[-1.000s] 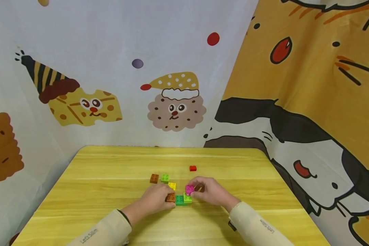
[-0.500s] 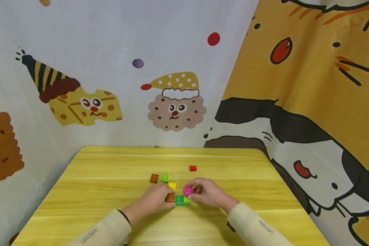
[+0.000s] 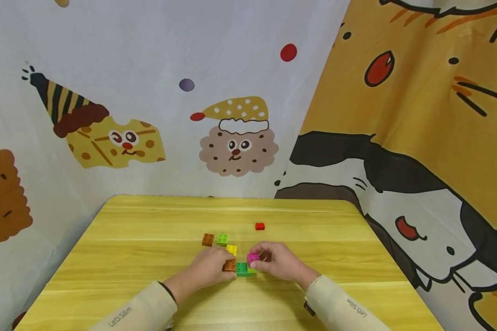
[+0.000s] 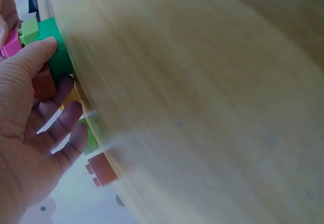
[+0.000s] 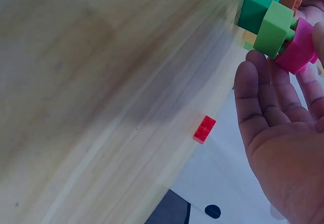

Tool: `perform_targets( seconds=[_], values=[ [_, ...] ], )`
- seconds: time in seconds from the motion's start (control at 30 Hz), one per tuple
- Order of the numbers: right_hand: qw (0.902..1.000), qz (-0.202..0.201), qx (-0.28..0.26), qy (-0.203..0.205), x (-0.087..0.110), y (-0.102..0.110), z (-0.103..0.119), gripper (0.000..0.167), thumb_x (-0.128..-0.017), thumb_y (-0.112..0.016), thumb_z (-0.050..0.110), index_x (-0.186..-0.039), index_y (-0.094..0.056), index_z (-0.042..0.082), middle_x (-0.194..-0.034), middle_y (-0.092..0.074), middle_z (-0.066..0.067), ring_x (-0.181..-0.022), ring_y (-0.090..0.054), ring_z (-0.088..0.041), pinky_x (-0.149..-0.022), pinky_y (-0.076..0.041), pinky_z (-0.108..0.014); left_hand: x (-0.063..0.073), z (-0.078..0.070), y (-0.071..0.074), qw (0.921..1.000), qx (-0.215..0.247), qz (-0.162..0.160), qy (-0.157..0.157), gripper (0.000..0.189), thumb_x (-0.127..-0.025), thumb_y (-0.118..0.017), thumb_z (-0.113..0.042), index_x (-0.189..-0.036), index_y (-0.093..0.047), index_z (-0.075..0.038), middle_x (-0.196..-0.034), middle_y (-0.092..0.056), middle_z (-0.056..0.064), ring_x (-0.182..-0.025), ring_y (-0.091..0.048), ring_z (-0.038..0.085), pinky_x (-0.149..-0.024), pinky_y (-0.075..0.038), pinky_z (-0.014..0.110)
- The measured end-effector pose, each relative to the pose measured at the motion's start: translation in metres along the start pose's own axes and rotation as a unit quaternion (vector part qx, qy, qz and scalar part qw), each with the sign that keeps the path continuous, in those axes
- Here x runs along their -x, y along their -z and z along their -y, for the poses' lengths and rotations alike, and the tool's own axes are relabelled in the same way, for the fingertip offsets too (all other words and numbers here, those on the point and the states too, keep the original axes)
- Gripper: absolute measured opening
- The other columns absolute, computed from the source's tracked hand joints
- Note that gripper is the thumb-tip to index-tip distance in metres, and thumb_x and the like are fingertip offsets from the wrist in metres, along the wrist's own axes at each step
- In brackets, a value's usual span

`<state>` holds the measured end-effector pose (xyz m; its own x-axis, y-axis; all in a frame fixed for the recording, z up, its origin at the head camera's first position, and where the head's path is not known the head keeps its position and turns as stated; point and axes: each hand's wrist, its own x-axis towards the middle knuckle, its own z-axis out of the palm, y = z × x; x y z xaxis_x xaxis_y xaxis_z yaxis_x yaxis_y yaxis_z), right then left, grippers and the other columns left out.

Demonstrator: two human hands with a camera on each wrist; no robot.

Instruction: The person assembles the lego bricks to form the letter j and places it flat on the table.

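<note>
My left hand [image 3: 207, 267] grips a brown toy brick [image 3: 230, 265] on a longer dark green brick [image 3: 242, 269], its thumb against the green one in the left wrist view. At the green brick's right end sits a light green brick [image 5: 274, 29]. My right hand [image 3: 280, 262] pinches a magenta brick [image 3: 252, 259] between thumb and fingers, over the light green brick's studs. Some of those studs show between the two bricks in the right wrist view, so the magenta one is not fully down. Behind the left fingers, a yellow brick [image 3: 232, 249] is partly hidden.
A second brown brick [image 3: 208, 240] and another light green brick [image 3: 222, 239] lie beyond the left hand. Farther back is a small red brick [image 3: 260, 226]. The wooden table [image 3: 149, 225] ends against a printed cloth [image 3: 170, 179].
My right hand has moved the magenta brick slightly left, then down over the light green brick, covering most of it in the head view. My left hand has stayed in place.
</note>
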<state>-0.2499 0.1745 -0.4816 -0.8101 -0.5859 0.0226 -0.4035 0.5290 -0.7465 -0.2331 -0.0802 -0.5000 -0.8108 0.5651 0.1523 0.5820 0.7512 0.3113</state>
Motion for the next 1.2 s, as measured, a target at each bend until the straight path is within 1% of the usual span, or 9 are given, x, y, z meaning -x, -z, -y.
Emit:
perform_targets(
  seconds=[0.17, 0.37, 0.43, 0.57, 0.67, 0.8, 0.97, 1.13, 1.2],
  values=[
    [0.9999, -0.001, -0.011, 0.001, 0.0023, -0.001, -0.0012, 0.028, -0.088, -0.075, 0.036, -0.113, -0.068, 0.027, -0.099, -0.069, 0.007, -0.085, -0.067, -0.017, -0.068, -0.057, -0.029, 0.0011, -0.0005, -0.0001, 1.0, -0.003, -0.003, -0.001, 0.031, -0.08, -0.081, -0.044, -0.094, -0.074, -0.017, -0.082, -0.063, -0.012, -0.076, -0.054, 0.007, -0.064, -0.048, 0.029],
    [0.9996, -0.013, -0.024, -0.011, 0.0048, -0.0053, -0.0007, 0.023, -0.094, -0.067, 0.039, -0.112, -0.069, 0.025, -0.098, -0.069, 0.006, -0.086, -0.066, -0.015, -0.07, -0.056, -0.029, 0.002, -0.0001, 0.0002, 0.9999, -0.01, -0.006, -0.005, 0.032, -0.08, -0.081, -0.044, -0.095, -0.074, -0.016, -0.083, -0.065, -0.01, -0.078, -0.057, 0.009, -0.067, -0.05, 0.032],
    [0.9994, -0.021, -0.025, -0.014, 0.005, -0.0068, 0.0001, 0.022, -0.095, -0.066, 0.04, -0.111, -0.069, 0.025, -0.098, -0.069, 0.007, -0.086, -0.066, -0.014, -0.072, -0.056, -0.028, 0.0018, 0.0002, 0.0001, 0.9999, -0.01, -0.005, -0.004, 0.032, -0.08, -0.081, -0.044, -0.095, -0.074, -0.016, -0.084, -0.065, -0.01, -0.079, -0.057, 0.009, -0.067, -0.051, 0.032],
    [0.9991, -0.034, -0.024, -0.009, 0.0047, -0.0085, 0.002, 0.02, -0.093, -0.069, 0.038, -0.108, -0.07, 0.025, -0.097, -0.069, 0.008, -0.089, -0.065, -0.014, -0.075, -0.055, -0.028, 0.0014, 0.0008, 0.0005, 1.0, -0.007, -0.003, -0.006, 0.032, -0.081, -0.08, -0.044, -0.096, -0.074, -0.017, -0.084, -0.065, -0.011, -0.079, -0.056, 0.008, -0.067, -0.05, 0.031],
    [0.9988, -0.037, -0.03, -0.008, 0.0049, -0.0084, 0.0032, 0.02, -0.092, -0.071, 0.037, -0.108, -0.07, 0.024, -0.098, -0.069, 0.006, -0.09, -0.065, -0.015, -0.077, -0.055, -0.028, 0.0013, 0.0008, 0.0012, 1.0, -0.001, -0.002, -0.007, 0.029, -0.081, -0.08, -0.044, -0.092, -0.073, -0.018, -0.081, -0.062, -0.013, -0.076, -0.054, 0.006, -0.064, -0.048, 0.029],
    [0.9981, -0.037, -0.046, -0.016, 0.0055, -0.0078, 0.003, 0.021, -0.09, -0.073, 0.037, -0.107, -0.07, 0.025, -0.099, -0.069, 0.005, -0.091, -0.066, -0.017, -0.076, -0.056, -0.029, 0.0006, 0.0007, 0.0012, 1.0, 0.009, 0.002, -0.003, 0.026, -0.081, -0.08, -0.043, -0.088, -0.071, -0.02, -0.077, -0.058, -0.015, -0.073, -0.051, 0.005, -0.061, -0.044, 0.027],
    [0.9969, -0.039, -0.064, -0.025, 0.0061, -0.0077, 0.0008, 0.02, -0.088, -0.074, 0.038, -0.105, -0.071, 0.027, -0.099, -0.07, 0.005, -0.091, -0.067, -0.018, -0.074, -0.057, -0.03, 0.0003, 0.0007, 0.0004, 0.9999, 0.01, 0.001, -0.002, 0.026, -0.081, -0.081, -0.043, -0.087, -0.071, -0.021, -0.076, -0.056, -0.015, -0.072, -0.05, 0.005, -0.059, -0.043, 0.026],
    [0.9967, -0.036, -0.065, -0.031, 0.0061, -0.0073, -0.0001, 0.019, -0.088, -0.074, 0.036, -0.105, -0.072, 0.027, -0.1, -0.071, 0.006, -0.093, -0.067, -0.018, -0.075, -0.056, -0.03, 0.0007, 0.0011, -0.0001, 0.9999, 0.011, -0.001, -0.004, 0.025, -0.08, -0.081, -0.043, -0.086, -0.071, -0.02, -0.074, -0.054, -0.015, -0.07, -0.049, 0.005, -0.058, -0.042, 0.025],
    [0.9972, -0.033, -0.058, -0.034, 0.0057, -0.0071, 0.0002, 0.019, -0.089, -0.074, 0.037, -0.105, -0.072, 0.028, -0.101, -0.071, 0.008, -0.093, -0.067, -0.017, -0.076, -0.056, -0.03, 0.0004, 0.0015, -0.0002, 1.0, 0.008, -0.001, -0.005, 0.027, -0.08, -0.081, -0.044, -0.087, -0.072, -0.02, -0.075, -0.055, -0.015, -0.071, -0.049, 0.005, -0.059, -0.042, 0.026]
  ],
)
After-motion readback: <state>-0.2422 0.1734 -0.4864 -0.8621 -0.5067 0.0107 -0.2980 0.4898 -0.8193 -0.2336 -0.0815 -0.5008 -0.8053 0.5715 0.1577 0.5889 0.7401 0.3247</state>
